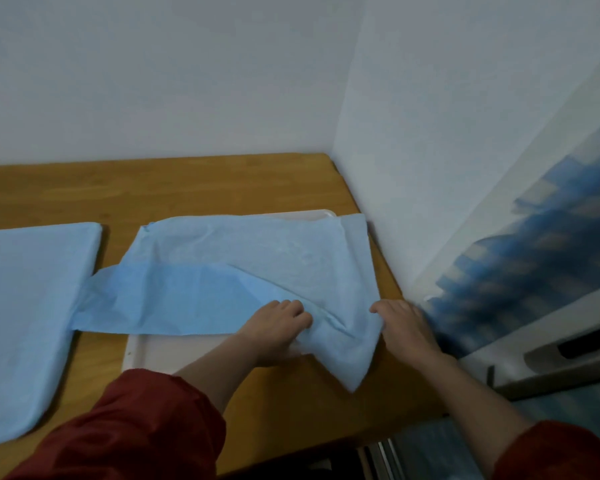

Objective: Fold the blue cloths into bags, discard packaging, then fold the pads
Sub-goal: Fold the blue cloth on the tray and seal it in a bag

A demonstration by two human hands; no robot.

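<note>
We're seeing a thin, matt, crinkly blue cloth (243,271), kinda papery, on a smooth white plastic-looking tray (160,351). The table (187,185) is varnished wood with slight sheen.

- One wide-angle, head-worn camera is looking forward and down, close above a wooden table (222,188).
- The wall corner (333,98) is standing at one o'clock.
- The left hand (278,327) and right hand (404,323) are gripping the blue cloth (239,258) toward six o'clock.
</note>
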